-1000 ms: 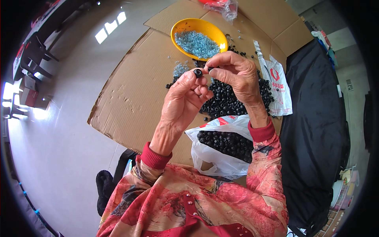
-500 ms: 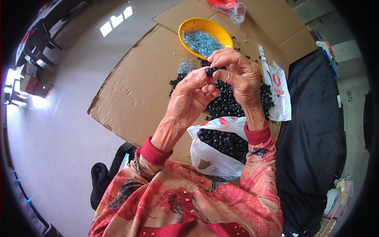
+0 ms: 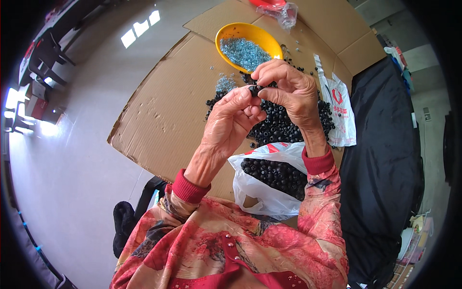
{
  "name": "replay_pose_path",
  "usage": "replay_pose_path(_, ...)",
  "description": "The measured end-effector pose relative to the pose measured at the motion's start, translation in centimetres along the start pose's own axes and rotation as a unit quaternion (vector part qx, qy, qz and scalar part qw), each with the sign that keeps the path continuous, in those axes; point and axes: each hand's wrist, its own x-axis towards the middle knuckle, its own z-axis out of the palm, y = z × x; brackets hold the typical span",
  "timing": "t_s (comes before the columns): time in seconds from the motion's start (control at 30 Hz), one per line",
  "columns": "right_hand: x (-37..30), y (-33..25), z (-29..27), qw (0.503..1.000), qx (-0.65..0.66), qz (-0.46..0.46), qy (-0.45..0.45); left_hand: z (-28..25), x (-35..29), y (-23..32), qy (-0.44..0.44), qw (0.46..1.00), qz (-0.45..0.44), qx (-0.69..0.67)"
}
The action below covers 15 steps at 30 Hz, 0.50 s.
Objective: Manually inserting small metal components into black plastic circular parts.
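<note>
Black round beads [image 3: 254,90] are pinched between the fingertips of my two hands, close together above the cardboard. My left hand [image 3: 230,115] is closed on them with thumb and forefinger, the other fingers curled. From the right, my right hand [image 3: 293,91] pinches at the same beads; whether a thread runs through them is too small to make out. Beneath my hands spreads a heap of loose black beads [image 3: 279,123]. Nearer me, a white plastic bag [image 3: 248,185] lies with its mouth apart, full of more black beads [image 3: 274,176].
Beyond my hands stands a yellow bowl [image 3: 276,45] of small blue-grey clear beads [image 3: 243,53], some spilled beside it. A flat white bag [image 3: 341,120] lies right of the heap. Something red in clear plastic [image 3: 284,14] sits at the far edge of the cardboard [image 3: 159,106]. Black cloth [image 3: 380,168] hangs right.
My right hand has drawn very slightly away, and its forearm has shifted a little to the right. Both hands keep their pinch at the beads.
</note>
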Motion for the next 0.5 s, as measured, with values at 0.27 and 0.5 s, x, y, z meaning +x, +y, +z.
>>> replay_pose_path(0.27,0.2,-1.7,-1.0,0.992,-0.119,-0.001,-0.040,0.3,0.1,-0.5,0.013,1.000,-0.010,-0.004)
replay_pose_path(0.5,0.1,-2.5,-1.2,0.978,-0.198,-0.024,-0.060,0.3,-0.1,-0.7,0.001,1.000,-0.023,0.001)
